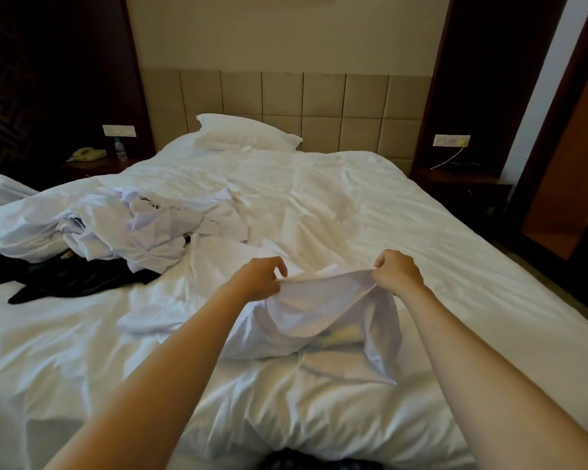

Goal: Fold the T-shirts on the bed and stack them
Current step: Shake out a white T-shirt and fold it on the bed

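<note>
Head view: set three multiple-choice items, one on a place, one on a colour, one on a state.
1. Where is the pile of loose shirts?
A. on the bed, left side
B. on the floor
C. on a chair

2. What colour is the garment next to the pile?
A. red
B. black
C. green

3. What is the state of the near shirt?
A. folded flat
B. lifted by its edge with both hands
C. lying untouched

Answers:
1 A: the pile lies on the sheet to the left of the hands.
2 B: the garment is black against the white sheet.
3 B: the left hand and the right hand each pinch the shirt's edge, and it sags between them.
</note>
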`<state>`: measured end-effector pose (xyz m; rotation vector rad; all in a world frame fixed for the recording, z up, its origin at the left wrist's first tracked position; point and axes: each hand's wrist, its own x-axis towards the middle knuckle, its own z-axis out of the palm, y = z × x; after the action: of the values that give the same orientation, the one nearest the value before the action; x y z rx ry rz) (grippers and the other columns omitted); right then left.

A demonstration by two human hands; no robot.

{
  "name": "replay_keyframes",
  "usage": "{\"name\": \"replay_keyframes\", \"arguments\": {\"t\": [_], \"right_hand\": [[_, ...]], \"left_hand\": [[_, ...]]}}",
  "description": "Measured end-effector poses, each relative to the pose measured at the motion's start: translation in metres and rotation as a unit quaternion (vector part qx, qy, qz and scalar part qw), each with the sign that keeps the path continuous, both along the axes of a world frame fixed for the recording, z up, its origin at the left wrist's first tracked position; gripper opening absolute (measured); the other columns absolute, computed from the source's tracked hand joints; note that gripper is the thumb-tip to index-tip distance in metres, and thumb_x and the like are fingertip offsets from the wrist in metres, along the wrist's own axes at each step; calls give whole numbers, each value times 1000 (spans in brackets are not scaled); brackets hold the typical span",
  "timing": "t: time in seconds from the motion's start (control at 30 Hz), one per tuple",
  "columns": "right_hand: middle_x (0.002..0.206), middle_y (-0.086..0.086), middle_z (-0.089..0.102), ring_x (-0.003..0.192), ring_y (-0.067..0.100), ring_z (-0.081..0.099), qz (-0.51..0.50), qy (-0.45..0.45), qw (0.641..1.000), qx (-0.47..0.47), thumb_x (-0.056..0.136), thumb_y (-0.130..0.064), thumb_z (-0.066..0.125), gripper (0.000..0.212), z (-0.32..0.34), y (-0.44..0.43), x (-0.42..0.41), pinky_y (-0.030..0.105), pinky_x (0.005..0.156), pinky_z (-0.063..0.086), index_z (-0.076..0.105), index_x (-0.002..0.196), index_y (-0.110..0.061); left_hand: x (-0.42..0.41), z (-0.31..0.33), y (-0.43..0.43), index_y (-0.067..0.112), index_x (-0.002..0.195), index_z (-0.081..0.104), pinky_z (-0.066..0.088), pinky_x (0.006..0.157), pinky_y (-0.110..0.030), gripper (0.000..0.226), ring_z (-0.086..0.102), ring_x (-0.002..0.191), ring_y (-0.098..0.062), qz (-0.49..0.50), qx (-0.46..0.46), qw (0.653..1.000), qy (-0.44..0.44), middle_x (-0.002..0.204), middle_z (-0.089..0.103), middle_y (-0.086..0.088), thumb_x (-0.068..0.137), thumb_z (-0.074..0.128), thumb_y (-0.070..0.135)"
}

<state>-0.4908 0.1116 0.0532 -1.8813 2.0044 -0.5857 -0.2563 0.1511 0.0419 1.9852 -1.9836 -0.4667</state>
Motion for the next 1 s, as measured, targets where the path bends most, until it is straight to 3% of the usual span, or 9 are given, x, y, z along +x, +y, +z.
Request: {"name": "replay_keyframes", "arguments": {"t": [0.13,0.27,0.37,0.43,0.57,0.67,0.77,0.9,1.0], "right_hand": [[98,1,51,87,24,51,5,-23,1000,-14,82,-3,45,25,-11,1,-5,27,70,37,58,98,-17],[84,7,60,82,22,52,80,-212,972,-59,76,13,39,35,-7,-2,-8,22,62,40,59,67,-14],[90,10,59,87,21,51,128,-274,949,-89,73,24,26,48,7,4,-5,2,57,38,51,53,-12],[96,9,58,93,21,52,169,-233,953,-92,72,25,24,52,15,6,-5,-1,62,38,53,51,-13],[103,3,59,100,24,54,228,-1,973,-46,75,14,31,51,26,5,-12,32,90,44,63,55,-21],[87,-1,59,83,22,54,236,178,955,-38,77,1,41,34,39,7,-21,33,72,45,59,60,-22],[60,2,40,59,20,33,235,238,941,-43,79,-13,47,24,49,6,-33,31,53,27,40,56,-15],[61,1,36,58,18,30,230,209,950,-39,77,-21,55,25,54,5,-42,31,55,23,36,61,-15],[64,2,39,59,19,33,213,70,973,-49,75,-10,57,22,46,2,-39,30,54,23,37,67,-14]], "left_hand": [[12,-17,7,16,121,45,47,84,-31,37,56,98,-24,-24,51,998,-14,117,60,-8,87,58,7],[26,-23,10,15,95,34,47,71,-31,28,55,85,-27,-55,-28,998,23,107,54,-2,87,57,2],[33,-20,11,26,71,40,40,74,-24,41,52,92,-25,-74,-107,991,9,98,50,-2,83,49,-12],[36,-14,12,30,69,51,37,77,-15,52,51,101,-19,-98,-125,987,-13,108,48,2,78,42,-20],[41,2,15,21,103,71,36,81,-19,51,51,111,-23,-134,-81,976,-153,133,42,1,82,41,-15],[49,17,16,14,115,65,39,85,-25,39,53,108,-27,-129,-37,950,-283,129,45,-5,89,41,-3],[61,29,20,10,117,61,38,78,-23,33,54,106,-24,-100,-32,944,-313,110,51,-7,92,40,6],[69,35,22,7,118,62,40,87,-31,45,51,102,-24,-35,-22,991,-127,117,59,-13,84,45,31],[61,34,25,3,82,58,37,68,-27,50,48,78,-21,-31,-26,989,140,84,55,-11,57,49,45]]}}
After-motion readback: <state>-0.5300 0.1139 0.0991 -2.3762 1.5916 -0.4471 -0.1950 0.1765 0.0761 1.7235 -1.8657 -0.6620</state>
